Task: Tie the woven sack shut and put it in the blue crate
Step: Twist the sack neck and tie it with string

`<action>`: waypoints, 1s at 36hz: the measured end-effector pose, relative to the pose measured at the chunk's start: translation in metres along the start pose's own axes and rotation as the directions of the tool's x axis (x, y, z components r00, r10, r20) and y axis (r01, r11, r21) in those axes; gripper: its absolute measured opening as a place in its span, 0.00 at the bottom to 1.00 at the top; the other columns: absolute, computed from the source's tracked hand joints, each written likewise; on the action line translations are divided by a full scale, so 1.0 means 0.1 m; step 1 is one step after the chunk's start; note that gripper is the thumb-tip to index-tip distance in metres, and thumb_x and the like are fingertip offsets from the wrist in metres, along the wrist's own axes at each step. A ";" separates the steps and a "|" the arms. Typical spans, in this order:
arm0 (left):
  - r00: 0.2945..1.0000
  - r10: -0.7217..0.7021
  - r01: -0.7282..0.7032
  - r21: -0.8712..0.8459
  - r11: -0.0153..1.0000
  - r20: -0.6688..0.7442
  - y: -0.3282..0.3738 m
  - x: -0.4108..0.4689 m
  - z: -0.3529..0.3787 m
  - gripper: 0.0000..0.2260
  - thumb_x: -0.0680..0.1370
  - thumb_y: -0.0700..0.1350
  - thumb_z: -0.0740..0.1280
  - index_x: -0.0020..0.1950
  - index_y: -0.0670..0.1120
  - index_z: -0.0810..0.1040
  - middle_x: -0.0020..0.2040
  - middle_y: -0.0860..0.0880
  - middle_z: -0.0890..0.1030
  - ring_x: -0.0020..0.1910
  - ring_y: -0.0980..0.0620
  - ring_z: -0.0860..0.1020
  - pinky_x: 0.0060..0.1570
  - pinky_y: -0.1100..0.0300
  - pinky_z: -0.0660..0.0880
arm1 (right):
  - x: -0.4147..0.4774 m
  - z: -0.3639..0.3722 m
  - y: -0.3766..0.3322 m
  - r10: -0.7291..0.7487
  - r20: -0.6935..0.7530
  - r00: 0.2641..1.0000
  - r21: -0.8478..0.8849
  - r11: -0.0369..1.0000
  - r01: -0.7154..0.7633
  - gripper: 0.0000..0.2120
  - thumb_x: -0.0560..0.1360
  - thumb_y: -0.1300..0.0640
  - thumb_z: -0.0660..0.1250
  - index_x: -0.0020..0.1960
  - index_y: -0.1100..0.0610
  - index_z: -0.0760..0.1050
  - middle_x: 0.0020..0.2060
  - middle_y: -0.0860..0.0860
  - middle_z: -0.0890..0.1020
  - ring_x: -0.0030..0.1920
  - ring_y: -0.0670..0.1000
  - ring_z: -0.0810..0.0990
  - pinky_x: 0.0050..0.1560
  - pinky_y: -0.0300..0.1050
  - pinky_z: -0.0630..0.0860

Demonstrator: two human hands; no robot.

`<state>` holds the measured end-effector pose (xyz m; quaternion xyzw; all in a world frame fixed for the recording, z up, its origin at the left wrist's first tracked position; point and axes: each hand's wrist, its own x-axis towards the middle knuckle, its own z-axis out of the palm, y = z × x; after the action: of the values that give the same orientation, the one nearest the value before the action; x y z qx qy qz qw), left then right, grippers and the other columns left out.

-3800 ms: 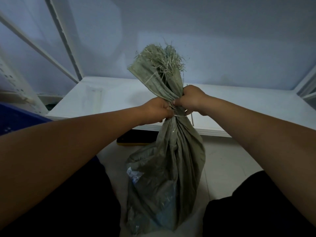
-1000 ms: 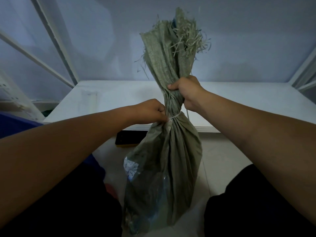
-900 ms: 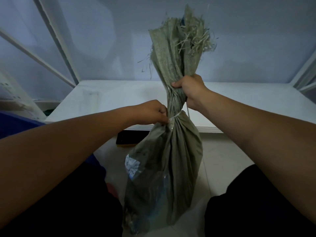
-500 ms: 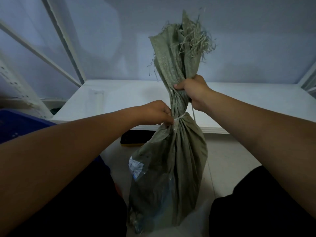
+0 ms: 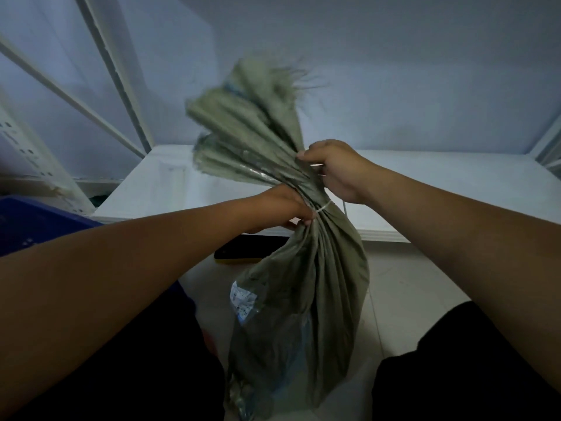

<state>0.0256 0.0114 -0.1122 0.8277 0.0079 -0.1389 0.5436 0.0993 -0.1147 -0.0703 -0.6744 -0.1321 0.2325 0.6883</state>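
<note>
Right hand (image 5: pixel 335 170) grip bunches woven sack (image 5: pixel 303 293); label (image 5: pixel 243 302) unreadable.

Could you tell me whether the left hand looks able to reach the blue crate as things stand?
Probably yes: the blue crate sits beside the left forearm with nothing between, but the left hand is gripping the woven sack.

Matt woven sack (image 5: pixel 315 287), frayed top, glossy white shelf (image 5: pixel 440 183)

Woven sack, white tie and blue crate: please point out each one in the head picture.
woven sack (image 5: pixel 328 287): head view, on its bulging body.
white tie (image 5: pixel 322 206): head view, on the band around the neck.
blue crate (image 5: pixel 33 226): head view, on its visible side wall.
</note>
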 end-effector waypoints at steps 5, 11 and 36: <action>0.995 -0.075 0.066 -0.118 0.991 -0.072 0.00 0.03 -0.03 0.11 0.77 0.35 0.67 0.35 0.44 0.76 0.31 0.49 0.78 0.36 0.52 0.76 0.45 0.59 0.81 | 0.05 -0.10 0.02 0.004 -0.113 0.994 -0.131 0.991 -0.019 0.19 0.72 0.72 0.64 0.62 0.63 0.69 0.51 0.58 0.72 0.49 0.55 0.76 0.52 0.49 0.79; 0.990 -0.072 0.052 -0.151 0.987 -0.125 -0.02 0.07 -0.02 0.12 0.76 0.34 0.66 0.32 0.43 0.75 0.28 0.49 0.76 0.31 0.54 0.76 0.44 0.58 0.80 | 0.09 -0.16 0.14 0.098 -0.178 0.979 -0.482 0.859 -0.173 0.05 0.70 0.65 0.65 0.40 0.57 0.70 0.40 0.54 0.74 0.43 0.54 0.73 0.43 0.47 0.76; 0.961 -0.049 0.000 -0.176 0.984 -0.273 -0.06 0.06 -0.20 0.11 0.80 0.44 0.68 0.39 0.42 0.79 0.43 0.41 0.80 0.44 0.48 0.78 0.56 0.51 0.79 | 0.02 -0.40 0.26 0.416 0.017 0.909 -0.578 0.746 -0.331 0.20 0.81 0.43 0.63 0.63 0.57 0.77 0.57 0.55 0.81 0.50 0.54 0.81 0.45 0.48 0.77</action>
<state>0.0348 0.0312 -0.1118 0.7880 0.1061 -0.0275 0.6058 0.1173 -0.1484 -0.0984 -0.8406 -0.1060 0.3645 0.3864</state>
